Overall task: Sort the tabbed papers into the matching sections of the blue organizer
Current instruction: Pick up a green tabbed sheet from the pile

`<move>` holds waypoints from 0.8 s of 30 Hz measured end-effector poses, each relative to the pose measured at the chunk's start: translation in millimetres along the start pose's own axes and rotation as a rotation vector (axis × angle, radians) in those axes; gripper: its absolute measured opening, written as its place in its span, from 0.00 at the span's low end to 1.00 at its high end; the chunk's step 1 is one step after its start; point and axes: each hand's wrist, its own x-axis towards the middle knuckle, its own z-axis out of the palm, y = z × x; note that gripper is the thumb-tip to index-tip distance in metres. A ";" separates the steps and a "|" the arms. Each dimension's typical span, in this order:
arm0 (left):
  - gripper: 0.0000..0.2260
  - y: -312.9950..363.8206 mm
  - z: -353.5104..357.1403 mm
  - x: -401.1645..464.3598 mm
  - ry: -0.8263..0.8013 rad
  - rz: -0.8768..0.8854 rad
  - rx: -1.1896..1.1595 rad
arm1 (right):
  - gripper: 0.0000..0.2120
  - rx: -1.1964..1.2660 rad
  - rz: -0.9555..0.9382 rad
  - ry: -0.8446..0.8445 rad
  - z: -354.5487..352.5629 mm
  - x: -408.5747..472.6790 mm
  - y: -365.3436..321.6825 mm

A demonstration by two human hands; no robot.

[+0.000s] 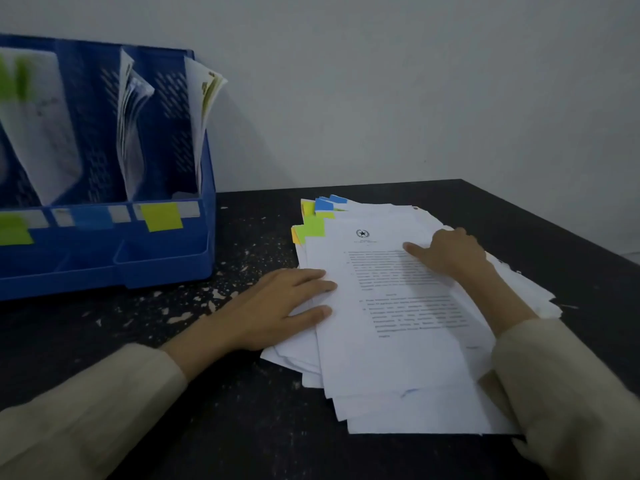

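Holding papers (pixel 133 123), perhaps yellow-tabbed: organizer (pixel 166 258)

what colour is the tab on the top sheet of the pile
Green: the tab sticks out at the top sheet's upper left corner, seen in the head view.

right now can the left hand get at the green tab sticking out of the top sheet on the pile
Probably yes. The left hand rests flat on the pile's left edge, and the green tab sticks out on that same side, further back. Only bare table and paper edge lie between them.
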 end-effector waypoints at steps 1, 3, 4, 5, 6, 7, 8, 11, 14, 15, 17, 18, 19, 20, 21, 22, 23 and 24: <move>0.35 1.2 -0.5 -0.2 -0.023 -0.012 -0.001 | 0.32 0.014 0.015 -0.024 0.9 0.8 1.1; 0.29 5.0 -1.3 -0.5 -0.089 -0.041 -0.005 | 0.33 0.064 0.018 -0.055 0.1 0.2 1.7; 0.28 6.9 -1.8 -0.8 -0.110 -0.052 -0.012 | 0.32 0.109 0.010 -0.062 -1.5 -0.4 1.3; 0.27 7.6 -1.7 -1.3 -0.126 -0.060 -0.014 | 0.31 0.167 0.005 -0.064 -4.1 -1.5 0.8; 0.27 8.3 -1.9 -2.0 -0.133 -0.062 -0.010 | 0.29 0.228 -0.002 -0.055 -5.9 -2.9 0.4; 0.28 7.7 -1.2 -2.0 -0.133 -0.059 -0.007 | 0.26 0.284 -0.012 -0.031 -7.7 -3.9 0.3; 0.29 7.2 -1.1 -1.9 -0.129 -0.051 -0.003 | 0.21 0.338 -0.022 0.007 -8.1 -4.2 0.5; 0.31 3.5 1.5 -1.8 -0.119 -0.044 0.013 | 0.13 0.463 -0.030 0.167 -6.8 -5.0 -1.9; 0.31 2.2 2.5 -2.1 -0.091 -0.050 -0.009 | 0.11 0.576 -0.063 0.315 -0.1 -3.0 -5.1; 0.32 1.4 3.0 -2.0 -0.086 -0.058 -0.034 | 0.10 0.624 -0.083 0.349 2.1 -2.2 -6.2; 0.32 0.8 2.1 -2.5 -0.042 -0.074 -0.108 | 0.09 0.729 -0.121 0.377 5.4 -1.1 -10.2; 0.32 1.8 1.4 -2.2 -0.002 -0.082 -0.156 | 0.08 0.787 -0.136 0.384 5.8 -2.1 -11.7; 0.32 1.9 0.2 -2.0 0.049 -0.093 -0.206 | 0.07 0.851 -0.152 0.392 6.0 -3.2 -14.6; 0.31 1.7 -1.2 -1.2 0.104 -0.108 -0.251 | 0.05 0.919 -0.172 0.408 6.0 -5.0 -17.0; 0.31 2.5 -3.9 -0.2 0.161 -0.129 -0.290 | 0.04 0.990 -0.190 0.425 5.9 -6.6 -19.1; 0.31 3.2 -7.7 0.9 0.221 -0.151 -0.330 | 0.03 1.066 -0.208 0.439 5.2 -8.6 -21.7; 0.31 2.8 -12.0 2.0 0.284 -0.170 -0.371 | 0.03 1.140 -0.227 0.450 3.3 -10.6 -24.8; 0.31 3.0 -17.9 3.0 0.339 -0.185 -0.414 | 0.04 1.210 -0.244 0.462 0.7 -13.0 -28.6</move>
